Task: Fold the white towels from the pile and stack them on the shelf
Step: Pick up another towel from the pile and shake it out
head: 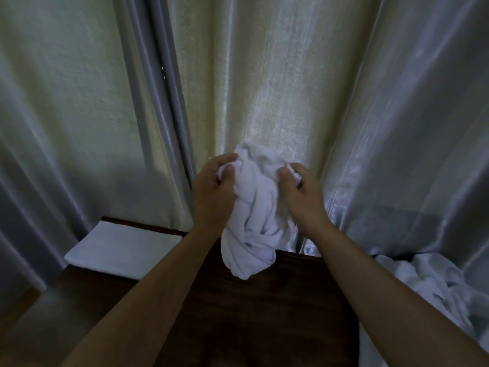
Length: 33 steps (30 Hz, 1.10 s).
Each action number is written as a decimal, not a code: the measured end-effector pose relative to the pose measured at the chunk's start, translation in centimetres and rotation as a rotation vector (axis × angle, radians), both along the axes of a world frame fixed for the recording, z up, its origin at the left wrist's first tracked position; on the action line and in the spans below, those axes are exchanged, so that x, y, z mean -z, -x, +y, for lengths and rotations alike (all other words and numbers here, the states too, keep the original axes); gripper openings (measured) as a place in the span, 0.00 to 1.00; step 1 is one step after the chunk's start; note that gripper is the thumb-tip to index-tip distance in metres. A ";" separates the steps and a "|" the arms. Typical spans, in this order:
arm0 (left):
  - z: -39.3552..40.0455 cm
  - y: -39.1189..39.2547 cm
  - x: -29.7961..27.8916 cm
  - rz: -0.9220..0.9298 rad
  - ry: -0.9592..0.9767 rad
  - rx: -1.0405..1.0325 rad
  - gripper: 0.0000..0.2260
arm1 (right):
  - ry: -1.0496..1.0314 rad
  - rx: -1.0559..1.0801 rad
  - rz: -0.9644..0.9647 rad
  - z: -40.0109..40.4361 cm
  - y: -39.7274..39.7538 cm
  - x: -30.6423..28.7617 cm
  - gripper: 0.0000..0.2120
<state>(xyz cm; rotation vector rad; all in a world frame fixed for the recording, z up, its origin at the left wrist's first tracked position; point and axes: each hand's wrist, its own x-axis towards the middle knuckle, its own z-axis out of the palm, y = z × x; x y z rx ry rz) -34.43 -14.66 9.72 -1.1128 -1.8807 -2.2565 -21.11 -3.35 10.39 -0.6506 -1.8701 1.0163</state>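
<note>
Both hands up over dark wood table (254, 313): left hand (211, 192) & right hand (301, 194) each grip crumpled white towel (254, 215), hanging btwn them. Folded towel (119, 247) at left, towel pile (428, 284) at right.

Indoor room, domestic or lodging type; cannot tell which. Long satin-sheen curtains (277, 75), pale cream and grey, hang full height behind a dark wood counter (264, 300). Folded white towel (121, 247) lies flat at counter's left end; heap of loose white towels (428, 284) at right. Lighting dim. Linen-handling corner, bedroom-like.
</note>
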 end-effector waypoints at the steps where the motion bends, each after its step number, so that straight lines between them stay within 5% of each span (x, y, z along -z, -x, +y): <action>1: -0.2 0.6 -0.3 -0.016 0.017 -0.033 0.10 | 0.035 0.058 0.050 0.4 -0.3 -0.4 0.14; 11: -1.1 7.0 -3.5 0.214 0.087 -0.082 0.15 | -0.039 0.220 0.030 3.9 -2.7 -3.9 0.20; 18: -0.8 8.7 -5.9 0.171 0.182 -0.052 0.16 | -0.192 0.333 -0.072 6.0 -4.0 -6.3 0.23; 24: -0.7 10.5 -8.3 -0.264 0.138 0.217 0.15 | -0.132 0.222 -0.027 8.3 -5.5 -8.7 0.24; 29: -0.6 11.0 -9.1 -0.329 0.141 0.360 0.15 | -0.044 -0.047 -0.209 8.1 -6.9 -9.6 0.07; 33: -0.4 10.5 -9.1 -0.377 0.222 0.440 0.11 | 0.160 -0.125 -0.105 7.6 -6.4 -8.9 0.09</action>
